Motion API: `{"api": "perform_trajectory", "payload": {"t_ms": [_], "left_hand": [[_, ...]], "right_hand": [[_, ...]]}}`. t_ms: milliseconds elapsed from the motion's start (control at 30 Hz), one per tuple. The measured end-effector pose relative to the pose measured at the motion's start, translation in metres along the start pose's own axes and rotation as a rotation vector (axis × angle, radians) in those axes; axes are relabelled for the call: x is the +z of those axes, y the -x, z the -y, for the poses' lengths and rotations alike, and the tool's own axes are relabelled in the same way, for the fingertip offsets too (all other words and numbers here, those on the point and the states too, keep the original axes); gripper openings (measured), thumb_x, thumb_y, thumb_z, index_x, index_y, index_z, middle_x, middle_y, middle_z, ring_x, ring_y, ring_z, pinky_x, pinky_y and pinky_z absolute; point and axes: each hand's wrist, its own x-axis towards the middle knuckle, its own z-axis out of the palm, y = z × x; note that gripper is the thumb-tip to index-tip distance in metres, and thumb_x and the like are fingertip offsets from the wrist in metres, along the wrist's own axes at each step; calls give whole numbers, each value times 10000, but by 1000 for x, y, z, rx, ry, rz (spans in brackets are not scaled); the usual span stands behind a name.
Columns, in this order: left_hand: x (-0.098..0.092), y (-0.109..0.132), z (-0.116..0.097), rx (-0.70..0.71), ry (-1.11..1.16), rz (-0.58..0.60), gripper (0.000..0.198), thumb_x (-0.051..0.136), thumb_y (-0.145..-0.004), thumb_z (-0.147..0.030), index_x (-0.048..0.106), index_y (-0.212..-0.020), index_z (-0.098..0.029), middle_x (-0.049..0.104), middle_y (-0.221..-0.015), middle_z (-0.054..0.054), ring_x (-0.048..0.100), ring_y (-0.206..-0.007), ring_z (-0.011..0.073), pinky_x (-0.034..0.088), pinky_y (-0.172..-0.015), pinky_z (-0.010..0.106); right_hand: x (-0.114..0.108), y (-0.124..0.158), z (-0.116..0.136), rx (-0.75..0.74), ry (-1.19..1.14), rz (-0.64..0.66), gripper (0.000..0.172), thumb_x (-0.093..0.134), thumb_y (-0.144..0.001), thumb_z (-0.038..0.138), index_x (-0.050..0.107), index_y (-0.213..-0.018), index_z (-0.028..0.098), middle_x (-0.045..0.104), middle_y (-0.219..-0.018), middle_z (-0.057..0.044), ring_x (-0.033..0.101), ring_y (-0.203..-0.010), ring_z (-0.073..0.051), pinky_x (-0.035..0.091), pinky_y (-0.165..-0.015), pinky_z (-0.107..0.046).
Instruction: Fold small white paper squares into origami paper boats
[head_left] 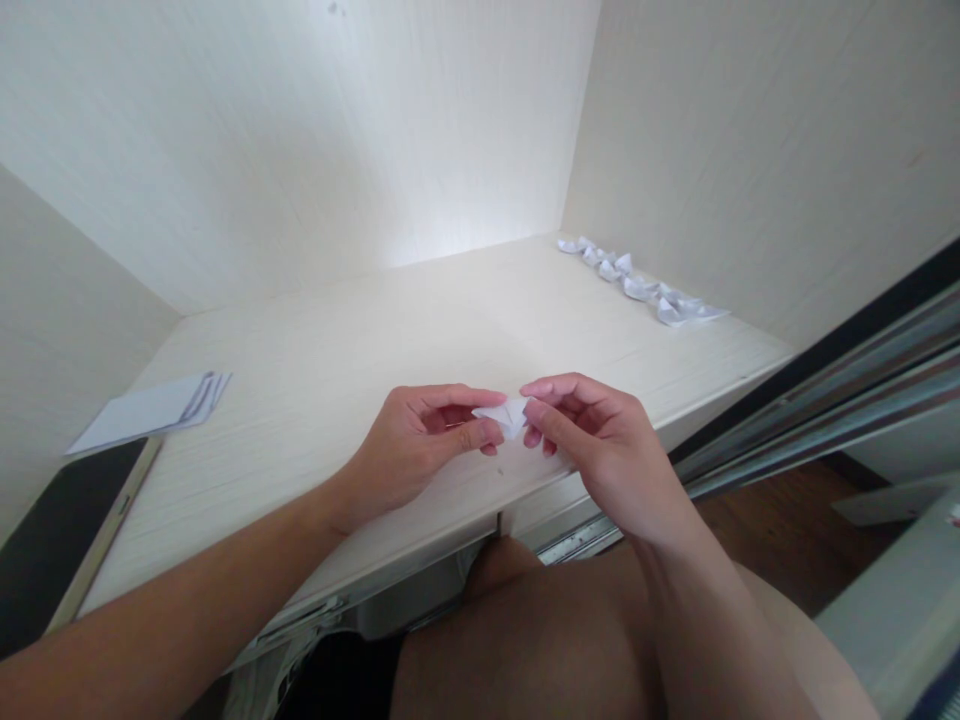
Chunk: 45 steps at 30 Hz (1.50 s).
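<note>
A small folded white paper piece (508, 414) is held between both hands above the front edge of a pale wooden desk (337, 350). My left hand (420, 440) pinches its left side with thumb and fingers closed. My right hand (592, 435) pinches its right side, fingertips pressed on the paper. Both forearms reach in from below, over my bare knees.
A row of several finished folded paper pieces (645, 285) lies along the right wall at the back of the desk. A stack of white paper sheets (150, 408) rests at the desk's left end. Pale walls enclose the desk on three sides. A sliding-door rail (825, 410) runs at right.
</note>
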Motion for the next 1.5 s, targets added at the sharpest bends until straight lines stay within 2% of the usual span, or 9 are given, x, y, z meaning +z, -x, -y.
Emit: {"api": "perform_trajectory", "payload": {"t_ms": [100, 267, 433, 567, 767, 1000, 1200, 1500], "left_hand": [[-3, 0, 2, -57, 99, 5, 263, 887, -795, -287, 825, -1032, -192, 784, -754, 34, 723, -699, 159, 589, -751, 304], [0, -2, -2, -169, 383, 73, 251, 940, -726, -293, 821, -910, -170, 771, -725, 36, 699, -636, 142, 592, -666, 281], [3, -3, -5, -185, 478, 19, 224, 959, -702, -240, 812, -847, -152, 801, -847, 51, 722, -743, 121, 595, -726, 224], [2, -4, -2, -188, 505, -30, 251, 968, -691, -260, 818, -873, -174, 802, -847, 43, 724, -728, 113, 597, -746, 221], [2, -5, -2, -174, 486, -67, 277, 976, -674, -282, 806, -863, -172, 804, -852, 45, 717, -712, 114, 594, -723, 231], [0, -4, -2, -197, 498, -81, 298, 977, -672, -265, 808, -896, -165, 801, -863, 54, 717, -734, 122, 587, -743, 244], [3, -4, -4, -160, 503, -85, 263, 964, -695, -294, 813, -871, -168, 806, -893, 58, 723, -793, 134, 583, -740, 238], [3, -4, -6, -111, 528, -82, 204, 952, -709, -265, 821, -849, -197, 816, -875, 38, 732, -781, 127, 583, -682, 205]], "right_hand": [[-4, 1, 2, 42, -33, 51, 222, 842, -802, 406, 761, -905, 227, 731, -733, 2, 627, -635, -135, 486, -605, -281], [-5, 3, 5, 69, -58, 76, 253, 897, -739, 425, 775, -856, 238, 710, -734, 15, 578, -625, -123, 469, -606, -273], [0, 3, 1, 52, -105, 78, 257, 894, -760, 430, 782, -880, 231, 742, -773, -2, 589, -646, -127, 482, -640, -278], [9, 3, -5, 63, -177, 18, 247, 886, -769, 426, 768, -859, 229, 739, -751, -8, 625, -678, -144, 487, -654, -281], [23, 1, -7, 127, -305, -87, 292, 928, -689, 424, 755, -819, 229, 750, -887, -19, 642, -779, -152, 529, -712, -283], [30, 0, -6, 223, -471, -120, 309, 958, -652, 364, 754, -836, 222, 727, -850, 1, 638, -758, -123, 513, -707, -254], [36, 2, -5, 254, -550, -142, 327, 970, -641, 344, 740, -834, 216, 745, -856, -9, 657, -768, -136, 495, -696, -258], [42, 5, -6, 271, -642, -137, 314, 975, -650, 323, 750, -801, 165, 691, -759, 3, 577, -672, -88, 462, -652, -218]]}}
